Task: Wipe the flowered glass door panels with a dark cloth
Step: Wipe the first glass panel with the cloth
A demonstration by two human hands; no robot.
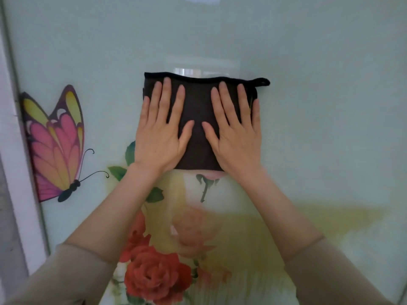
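Note:
A pale green glass door panel [319,106] printed with red roses [157,278] fills the view. A folded dark brown cloth [198,111] with a black hem lies flat against the glass at the centre. My left hand [160,130] presses on the cloth's left half with straight, spread fingers. My right hand [235,130] presses on the right half the same way. A small hanging loop [263,82] sticks out at the cloth's top right corner. The cloth covers the top of a pink rose print.
A pink and yellow butterfly sticker [56,146] stands out from the glass at the left. The white door frame [15,172] runs down the left edge. Bare glass stretches above and to the right of the cloth.

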